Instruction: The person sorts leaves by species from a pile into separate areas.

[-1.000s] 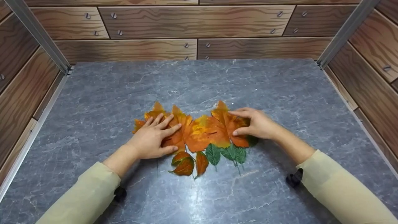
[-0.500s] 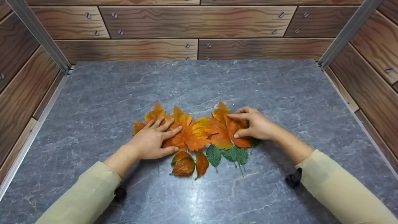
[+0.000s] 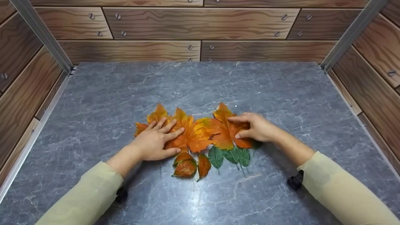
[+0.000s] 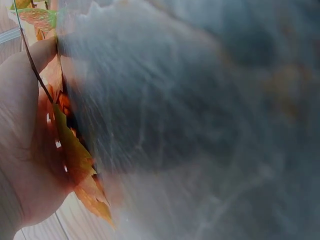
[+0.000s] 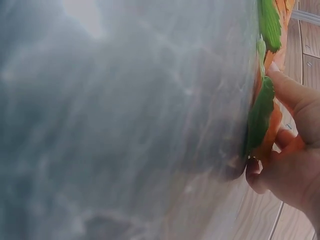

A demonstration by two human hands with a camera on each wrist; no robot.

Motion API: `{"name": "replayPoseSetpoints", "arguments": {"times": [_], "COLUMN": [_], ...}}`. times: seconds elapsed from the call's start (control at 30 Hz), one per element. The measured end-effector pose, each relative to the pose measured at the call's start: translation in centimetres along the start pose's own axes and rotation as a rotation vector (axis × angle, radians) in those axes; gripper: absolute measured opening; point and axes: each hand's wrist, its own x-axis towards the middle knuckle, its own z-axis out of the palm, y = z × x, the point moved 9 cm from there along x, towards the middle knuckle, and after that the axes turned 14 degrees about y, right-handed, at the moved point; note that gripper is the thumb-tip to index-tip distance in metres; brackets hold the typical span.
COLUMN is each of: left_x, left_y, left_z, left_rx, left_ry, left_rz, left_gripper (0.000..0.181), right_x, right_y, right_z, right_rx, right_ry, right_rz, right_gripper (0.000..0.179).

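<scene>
Several orange-yellow maple-shaped leaves (image 3: 195, 134) lie in an overlapping row on the grey table. My left hand (image 3: 153, 140) rests palm down over the leaves at the row's left end, fingers spread. My right hand (image 3: 257, 126) touches the rightmost orange leaf (image 3: 222, 112); thumb and index fingertips stand apart on its face, and the other fingers are bent and partly hidden. Below the row lie brown-red leaves (image 3: 185, 167) and small green leaves (image 3: 215, 156). In the right wrist view, a green leaf (image 5: 261, 112) lies beside my thumb. A thin stem (image 4: 35, 70) crosses before my left hand.
The marbled grey table (image 3: 200, 84) extends around the leaves. Wood-patterned panels (image 3: 200, 25) enclose its back and sides, with metal posts (image 3: 43, 37) at the far corners. A black strap (image 3: 295, 180) shows at my right wrist.
Both hands stay in nearly the same place. The middle orange leaves have shifted slightly against each other, and my right hand's upper fingers have come down a little.
</scene>
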Motion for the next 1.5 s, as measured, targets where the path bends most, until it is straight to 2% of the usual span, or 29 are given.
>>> {"name": "replayPoseSetpoints", "arguments": {"times": [0.2, 0.47, 0.73, 1.0, 1.13, 1.3, 1.5], "left_x": [0.2, 0.5, 0.8, 0.5, 0.5, 0.4, -0.1], "left_y": [0.1, 0.0, 0.0, 0.0, 0.1, 0.0, -0.2], "left_z": [0.2, 0.2, 0.3, 0.1, 0.1, 0.2, 0.1], "left_rx": [0.008, 0.017, 0.012, 0.006, 0.005, 0.011, 0.007], "left_ry": [-0.002, 0.002, 0.005, 0.012, 0.007, 0.006, 0.023], "left_rz": [0.008, 0.012, 0.012, 0.007, 0.011, 0.013, 0.012], "left_gripper": [0.076, 0.076, 0.076, 0.075, 0.075, 0.075, 0.076], "right_x": [0.0, 0.7, 1.3, 2.7, 3.4, 4.5, 6.0], "right_y": [0.2, -0.4, -1.4, -1.5, -0.4, 2.1, 6.0], "right_z": [-0.3, -1.9, -5.0, -9.4, -11.8, -14.5, -15.9], "right_rx": [0.035, 0.164, 0.252, 0.395, 0.441, 0.477, 0.521], "right_ry": [0.019, 0.056, 0.112, 0.263, 0.340, 0.433, 0.435], "right_rz": [0.045, 0.091, 0.079, 0.120, 0.177, 0.283, 0.369], "right_gripper": [0.065, 0.061, 0.053, 0.049, 0.049, 0.048, 0.051]}}
